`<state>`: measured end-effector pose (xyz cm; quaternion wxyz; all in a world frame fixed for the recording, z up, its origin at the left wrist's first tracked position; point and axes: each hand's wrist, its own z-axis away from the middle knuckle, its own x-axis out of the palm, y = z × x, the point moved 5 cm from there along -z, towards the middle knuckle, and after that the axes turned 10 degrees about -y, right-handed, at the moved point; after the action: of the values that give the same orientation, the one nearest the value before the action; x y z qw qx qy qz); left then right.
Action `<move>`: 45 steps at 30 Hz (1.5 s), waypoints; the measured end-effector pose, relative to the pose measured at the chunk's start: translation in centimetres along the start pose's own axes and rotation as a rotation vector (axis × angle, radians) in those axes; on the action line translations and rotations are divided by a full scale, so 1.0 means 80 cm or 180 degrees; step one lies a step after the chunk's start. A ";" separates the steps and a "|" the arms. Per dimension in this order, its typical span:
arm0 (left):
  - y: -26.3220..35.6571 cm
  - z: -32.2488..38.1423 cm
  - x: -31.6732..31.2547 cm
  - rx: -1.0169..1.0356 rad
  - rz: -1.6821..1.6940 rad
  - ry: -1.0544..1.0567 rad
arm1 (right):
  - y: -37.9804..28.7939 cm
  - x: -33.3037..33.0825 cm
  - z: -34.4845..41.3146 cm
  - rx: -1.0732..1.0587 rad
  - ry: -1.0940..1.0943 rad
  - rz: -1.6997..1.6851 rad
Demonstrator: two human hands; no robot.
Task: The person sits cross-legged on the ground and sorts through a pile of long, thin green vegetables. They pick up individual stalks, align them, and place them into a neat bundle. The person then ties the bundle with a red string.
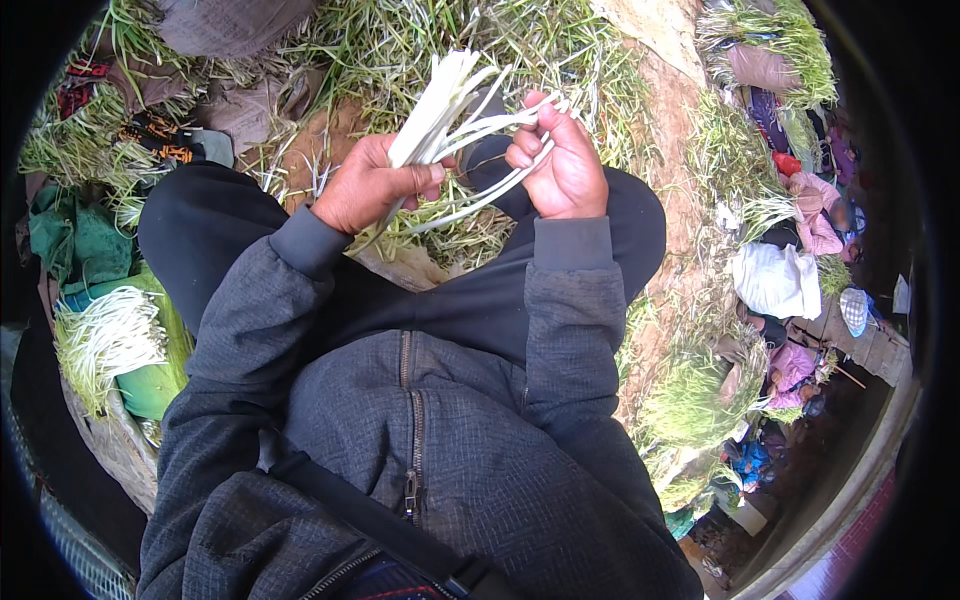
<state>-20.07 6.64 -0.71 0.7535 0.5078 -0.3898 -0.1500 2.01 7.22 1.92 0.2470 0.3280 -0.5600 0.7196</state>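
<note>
My left hand (367, 187) grips a bundle of long white vegetable stalks (429, 112), which look like blanched garlic shoots. The thumb lies across the bundle, whose pale ends fan out above the fist. To its right, my right hand (562, 165) pinches a few thin stalks (480, 200) between thumb and fingers. Some of these curve back toward the left hand, beneath the bundle. Both hands are raised above my bent legs (217, 225). Part of the bundle is hidden inside my left palm.
Loose green leaves and stalks (517, 37) litter the ground ahead. Beside my left knee, a neat pile of white stalks (116, 334) rests on green cloth (154, 386). At the right, several people sit among heaps of greens (697, 397), near a white sack (776, 279).
</note>
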 end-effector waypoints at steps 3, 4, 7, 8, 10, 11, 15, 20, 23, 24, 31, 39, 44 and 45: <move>0.003 0.001 -0.001 0.0019 0.0314 0.0160 | 0.000 -0.008 -0.001 -0.0139 0.0168 0.0066; 0.004 0.001 -0.001 0.0060 0.0446 0.0223 | 0.000 -0.010 -0.001 -0.0193 0.0257 0.0000; 0.004 0.002 -0.004 0.0024 0.0702 0.0506 | 0.002 -0.009 0.001 -0.0320 0.0385 -0.0319; 0.003 0.003 -0.004 -0.0078 0.0742 0.0474 | 0.002 -0.008 0.001 -0.0348 0.0342 -0.0496; 0.004 0.002 -0.004 0.0015 0.0781 0.0432 | 0.001 -0.003 0.000 -0.0387 0.0168 -0.0766; 0.003 0.002 -0.006 -0.0046 0.0784 0.0519 | 0.000 0.000 0.000 -0.0398 0.0037 -0.0860; 0.000 0.004 -0.008 -0.0092 0.0809 0.0669 | -0.010 0.000 0.000 -0.0480 0.0110 -0.0883; 0.006 0.006 0.001 -0.0252 0.0334 0.0045 | -0.017 0.015 -0.005 -0.0476 0.0344 0.0046; 0.006 0.005 0.011 -0.0284 0.0194 -0.0223 | -0.004 0.033 -0.015 -0.0106 0.0273 0.0372; 0.005 0.004 0.012 -0.0334 0.0159 -0.0252 | 0.003 0.034 -0.016 0.0114 0.0454 0.0491; 0.006 0.002 0.012 -0.0361 0.0044 -0.0255 | 0.016 0.025 -0.016 -0.0019 0.0829 0.0624; 0.005 0.000 0.016 -0.0375 0.0070 -0.0258 | 0.021 0.014 -0.012 0.0217 0.0708 0.0724; 0.001 0.002 0.005 -0.0278 0.0432 0.0243 | 0.022 0.004 -0.013 -0.0073 0.0571 0.0444; 0.000 0.002 0.003 -0.0256 0.0490 0.0333 | 0.021 0.003 -0.013 -0.0205 0.0462 0.0350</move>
<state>-20.03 6.45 -0.58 0.8019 0.4528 -0.3814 -0.0805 0.42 7.79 0.88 0.2574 0.2357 -0.5806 0.7355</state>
